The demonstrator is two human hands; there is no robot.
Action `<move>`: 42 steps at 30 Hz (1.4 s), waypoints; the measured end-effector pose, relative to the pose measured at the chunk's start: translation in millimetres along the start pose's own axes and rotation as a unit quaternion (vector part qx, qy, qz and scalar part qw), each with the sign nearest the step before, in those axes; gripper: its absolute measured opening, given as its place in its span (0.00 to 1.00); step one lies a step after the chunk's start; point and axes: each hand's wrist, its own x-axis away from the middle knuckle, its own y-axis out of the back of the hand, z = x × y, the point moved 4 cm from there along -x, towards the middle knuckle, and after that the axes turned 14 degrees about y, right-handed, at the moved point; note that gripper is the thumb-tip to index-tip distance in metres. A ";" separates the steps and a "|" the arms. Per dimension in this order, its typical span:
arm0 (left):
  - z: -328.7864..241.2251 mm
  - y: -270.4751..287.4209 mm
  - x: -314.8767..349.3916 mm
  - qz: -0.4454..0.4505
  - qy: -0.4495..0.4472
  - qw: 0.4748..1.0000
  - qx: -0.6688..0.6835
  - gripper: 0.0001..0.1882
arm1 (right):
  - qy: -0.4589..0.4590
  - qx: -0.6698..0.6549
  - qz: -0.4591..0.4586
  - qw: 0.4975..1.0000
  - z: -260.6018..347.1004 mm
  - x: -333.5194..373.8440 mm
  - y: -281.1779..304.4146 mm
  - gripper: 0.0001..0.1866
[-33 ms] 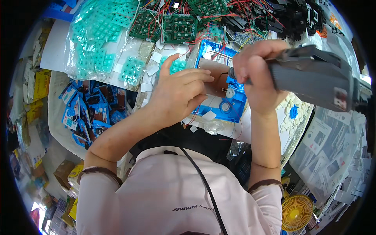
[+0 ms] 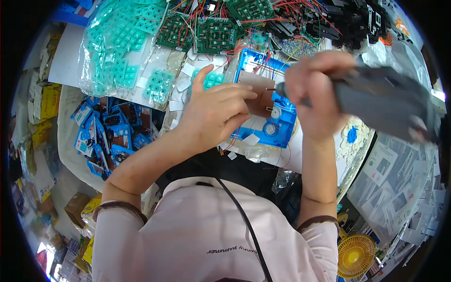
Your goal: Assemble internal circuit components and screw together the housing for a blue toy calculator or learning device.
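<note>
A blue plastic housing (image 2: 284,130) lies in front of me with a brown circuit board (image 2: 258,104) in its middle and thin red wires at its top. My left hand (image 2: 213,110) is stretched out from the left, its fingertips resting at the board's left part; nothing is in it. In my right hand (image 2: 319,91) is a dark grey electric screwdriver (image 2: 380,101), held nearly level and blurred by motion. Its bit points left, close over the board's right edge. Whether the tip touches anything I cannot tell.
Green circuit boards (image 2: 215,35) with wires and black plastic parts (image 2: 347,26) lie at the back. Bagged teal keypads (image 2: 120,51) are at the back left, a bin of blue assemblies (image 2: 105,131) at the left. White small parts (image 2: 345,145) and a yellow fan (image 2: 356,254) are at the right.
The screwdriver and my right hand have shifted slightly right, and its rear end has tipped down. My left hand has stayed in place.
</note>
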 end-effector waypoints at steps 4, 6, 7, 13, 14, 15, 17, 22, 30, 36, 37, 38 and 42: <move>-3.2 1.7 1.1 -0.051 0.014 0.994 0.091 0.08 | -0.009 -0.154 0.013 0.988 42.9 -12.5 -1.2 0.14; -7.8 2.4 1.4 -0.049 0.015 0.991 0.121 0.08 | -0.029 -0.167 0.028 0.985 52.6 -11.2 -3.7 0.15; -9.4 2.8 0.9 -0.049 0.015 0.989 0.136 0.08 | -0.035 -0.171 0.034 0.984 55.4 -11.2 -4.3 0.16; -8.4 -1.1 5.0 -0.050 0.011 0.985 0.166 0.09 | -0.039 -0.185 0.045 0.981 53.2 -4.8 -7.6 0.16; -9.0 -1.3 5.0 -0.052 0.009 0.985 0.162 0.09 | -0.036 -0.188 0.043 0.981 53.2 -4.4 -8.5 0.16; -9.8 -1.5 4.6 -0.053 0.006 0.986 0.158 0.09 | -0.035 -0.185 0.042 0.981 53.7 -4.3 -8.8 0.16; -11.1 -0.8 5.2 -0.062 -0.001 0.989 0.133 0.09 | -0.035 -0.179 0.042 0.982 53.1 -4.1 -10.2 0.16; -12.1 4.4 -2.2 0.041 -0.030 0.999 0.008 0.03 | -0.084 -0.155 0.007 0.984 45.9 1.5 -17.2 0.15; 22.9 46.3 2.1 -0.098 0.021 0.989 0.108 0.13 | -0.051 -0.162 -0.043 0.984 19.4 20.6 -27.4 0.13; 18.3 37.4 7.5 -0.073 0.006 0.992 0.100 0.12 | -0.065 -0.080 -0.030 0.994 16.3 24.0 -45.4 0.15; 15.3 35.6 7.0 -0.075 0.010 0.994 0.084 0.11 | -0.067 -0.059 -0.028 0.996 16.9 24.4 -48.1 0.16; 12.6 34.9 6.4 -0.077 0.014 0.995 0.065 0.11 | -0.067 -0.057 -0.029 0.996 17.1 25.1 -48.9 0.16; 3.1 25.9 10.0 -0.064 -0.012 0.998 -0.008 0.05 | -0.097 -0.089 0.011 0.991 15.7 27.9 -33.1 0.15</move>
